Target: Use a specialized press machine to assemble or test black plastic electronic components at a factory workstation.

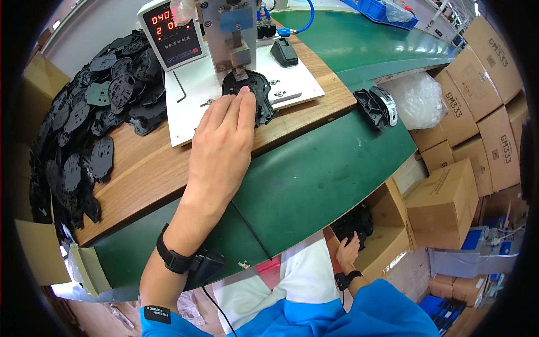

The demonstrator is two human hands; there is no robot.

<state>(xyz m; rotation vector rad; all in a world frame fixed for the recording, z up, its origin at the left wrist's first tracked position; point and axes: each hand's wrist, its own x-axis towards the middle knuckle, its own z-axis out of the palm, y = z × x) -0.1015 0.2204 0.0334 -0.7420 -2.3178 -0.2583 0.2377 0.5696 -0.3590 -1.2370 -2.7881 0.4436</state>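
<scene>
My left hand [224,121] reaches up to the press, its fingers close together on a black moulded plastic part [263,100]. That part lies on the white base plate beneath the metal press head [240,59]; the hand covers some of it. Low on the right, my right hand [348,250] dips into an open cardboard box [387,250] beside the bench. Its fingers look apart, at the edge of black plastic parts [355,223] inside, and no part is seen clearly gripped.
A large heap of black plastic parts [101,112] covers the wooden board's left side. A controller with red digits [171,33] stands by the press. Another black part with a silvery strip [376,108] sits on the green bench [320,168]. Stacked cartons [477,84] rise at right.
</scene>
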